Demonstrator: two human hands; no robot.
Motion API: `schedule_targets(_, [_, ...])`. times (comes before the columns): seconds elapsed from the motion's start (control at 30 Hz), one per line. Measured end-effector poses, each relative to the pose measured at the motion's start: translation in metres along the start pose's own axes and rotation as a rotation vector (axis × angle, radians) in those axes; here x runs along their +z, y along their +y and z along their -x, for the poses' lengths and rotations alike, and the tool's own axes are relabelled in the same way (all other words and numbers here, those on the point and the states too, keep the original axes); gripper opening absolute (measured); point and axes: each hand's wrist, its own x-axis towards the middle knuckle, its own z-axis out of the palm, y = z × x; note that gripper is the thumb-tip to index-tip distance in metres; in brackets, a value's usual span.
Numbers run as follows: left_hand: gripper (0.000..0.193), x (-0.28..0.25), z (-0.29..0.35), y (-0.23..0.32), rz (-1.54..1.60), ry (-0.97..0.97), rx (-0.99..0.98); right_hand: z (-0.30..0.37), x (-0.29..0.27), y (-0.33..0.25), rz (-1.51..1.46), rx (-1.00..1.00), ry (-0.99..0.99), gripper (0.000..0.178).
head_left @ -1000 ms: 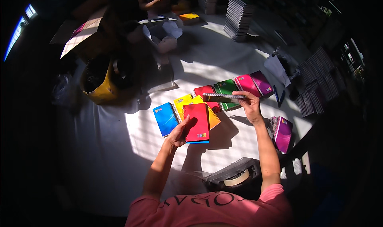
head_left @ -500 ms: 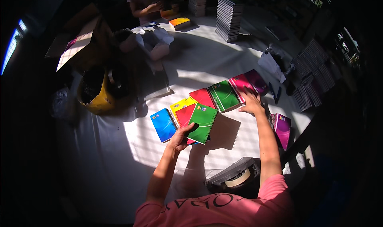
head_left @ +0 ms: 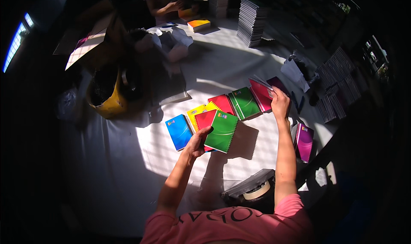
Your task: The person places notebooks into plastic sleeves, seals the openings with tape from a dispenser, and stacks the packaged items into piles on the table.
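My left hand point(head_left: 197, 143) grips a small fan of spiral notebooks, with a green notebook point(head_left: 221, 131) on top and a red notebook point(head_left: 204, 119) partly behind it. At the right end of a row on the table, my right hand point(head_left: 280, 105) pinches a pink spiral notebook point(head_left: 262, 83) by its edge; it is tilted up. From left to right the row shows a blue notebook point(head_left: 178, 131), a yellow notebook point(head_left: 197, 110), a red notebook point(head_left: 223, 103), a green notebook point(head_left: 244, 102) and a dark purple notebook point(head_left: 279, 85). The held fan overlaps part of the row from this angle.
Purple notebooks point(head_left: 305, 142) stand right of my forearm. A roll of tape point(head_left: 257, 191) lies by a black bag near me. Tall notebook stacks point(head_left: 251, 23), dark stacks point(head_left: 336, 89), crumpled paper point(head_left: 295, 74), a yellow container point(head_left: 109, 104) and a cardboard box point(head_left: 92, 42) surround the table; a person works opposite.
My right hand, earlier spread over the pink notebook, has closed on its edge and raised it into a tilt. My left hand keeps its hold on the fanned notebooks.
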Motion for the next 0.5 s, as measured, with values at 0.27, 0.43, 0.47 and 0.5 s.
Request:
schedule_targets(0.27, [0.037,-0.006,0.005,0.004,0.025,-0.041,0.009,0.031,0.03,0.046,0.432,0.128,-0.491,0.027])
schedule_targets(0.43, [0.048,-0.002,0.002,0.006,-0.032,-0.032,0.042,0.013,0.004,0.032,-0.14,0.314,-0.242,0.025])
schedule_targets(0.47, [0.054,0.005,0.001,0.006,-0.033,-0.008,0.04,0.006,-0.003,0.029,-0.337,0.339,-0.21,0.024])
schedule_targets(0.5, [0.06,0.006,0.002,0.006,-0.034,0.03,0.039,0.001,-0.009,0.018,-0.543,0.367,-0.185,0.023])
